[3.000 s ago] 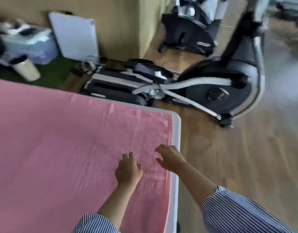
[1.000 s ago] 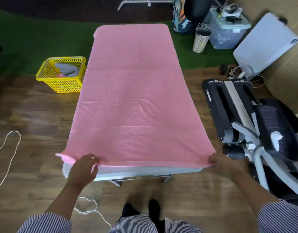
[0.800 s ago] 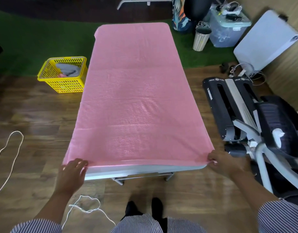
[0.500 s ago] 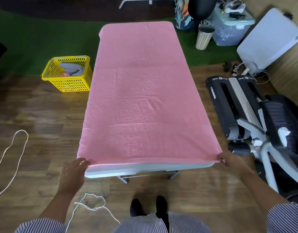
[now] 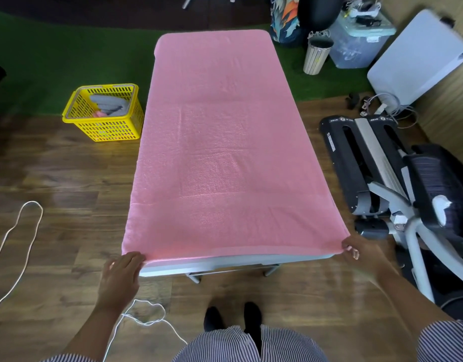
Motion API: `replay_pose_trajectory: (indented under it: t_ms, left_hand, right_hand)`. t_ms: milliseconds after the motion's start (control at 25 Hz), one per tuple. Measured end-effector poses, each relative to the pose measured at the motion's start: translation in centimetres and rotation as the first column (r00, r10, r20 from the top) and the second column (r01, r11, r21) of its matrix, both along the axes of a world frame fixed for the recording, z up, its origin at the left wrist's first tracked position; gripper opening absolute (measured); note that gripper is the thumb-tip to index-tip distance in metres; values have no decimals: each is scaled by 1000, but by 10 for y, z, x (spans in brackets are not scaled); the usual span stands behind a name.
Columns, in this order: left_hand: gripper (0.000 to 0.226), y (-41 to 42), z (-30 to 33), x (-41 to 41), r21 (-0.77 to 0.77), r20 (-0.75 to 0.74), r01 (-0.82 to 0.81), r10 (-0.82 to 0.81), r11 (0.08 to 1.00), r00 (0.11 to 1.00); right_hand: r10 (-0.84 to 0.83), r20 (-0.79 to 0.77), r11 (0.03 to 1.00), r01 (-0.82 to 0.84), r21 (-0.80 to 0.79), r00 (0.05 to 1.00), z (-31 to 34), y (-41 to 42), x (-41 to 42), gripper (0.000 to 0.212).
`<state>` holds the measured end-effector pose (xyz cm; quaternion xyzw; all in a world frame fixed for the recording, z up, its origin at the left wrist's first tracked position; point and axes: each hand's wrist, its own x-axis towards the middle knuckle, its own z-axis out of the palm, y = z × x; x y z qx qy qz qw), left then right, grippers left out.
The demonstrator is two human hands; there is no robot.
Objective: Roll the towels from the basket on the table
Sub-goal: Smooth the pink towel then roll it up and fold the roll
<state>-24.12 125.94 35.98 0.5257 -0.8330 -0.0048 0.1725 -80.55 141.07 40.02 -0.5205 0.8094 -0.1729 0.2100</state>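
Note:
A large pink towel (image 5: 225, 158) lies spread flat over the whole white table (image 5: 225, 265). My left hand (image 5: 120, 276) rests at the towel's near left corner, fingers touching its edge. My right hand (image 5: 360, 257) pinches the near right corner. A yellow basket (image 5: 105, 126) stands on the floor left of the table, holding grey and pink folded towels (image 5: 107, 105).
A black and grey exercise machine (image 5: 397, 178) stands close to the table's right side. A white cord (image 5: 144, 320) lies on the wood floor by my feet, and another loops at far left. A bin, a storage box and a white panel sit at the back right.
I have come round from the table's side to its short end. My hands took the towel's two near corners and drew its edge back onto the table top; the left hand loosened its grip.

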Motion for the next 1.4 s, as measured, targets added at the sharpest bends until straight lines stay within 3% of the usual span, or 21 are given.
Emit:
replay_pose_trajectory:
  t_ms: [320,480,640,760,920,1080,1280,1400]
  left_hand:
    - [17,-14,7,-2,-34,17,-109,110,993,994]
    - [25,-26,6,-5,39,67,-223,220,974,973]
    - [30,-24,8,-11,22,78,-238,236,971,969]
    - [13,-20,13,-19,-32,50,-265,266,964,963]
    - [28,-13,2,-16,-127,7,-68,69,990,998]
    - [32,-5,-6,-13,-72,-53,-49,45,996,998]
    - [24,-14,-5,-7,-50,-81,-11,7,999,997]
    - [35,-15,1,-13,-21,-83,-72,70,997,994]
  right_hand:
    - [-76,-2,997,76,33,997,4,-16,16,5]
    - [-171,-28,983,172,70,985,-2,-26,22,6]
    - [-187,-57,982,188,9,981,-8,-27,29,7]
    - [-133,-102,991,134,-1,986,-6,-23,36,13]
    - [90,-239,996,-91,8,967,-17,-13,43,14]
    - [34,-185,983,1,185,982,-16,-12,41,35]
    - [82,-207,996,-77,36,975,-21,-18,42,29]
    - [67,-230,998,-68,2,971,-21,-20,42,31]
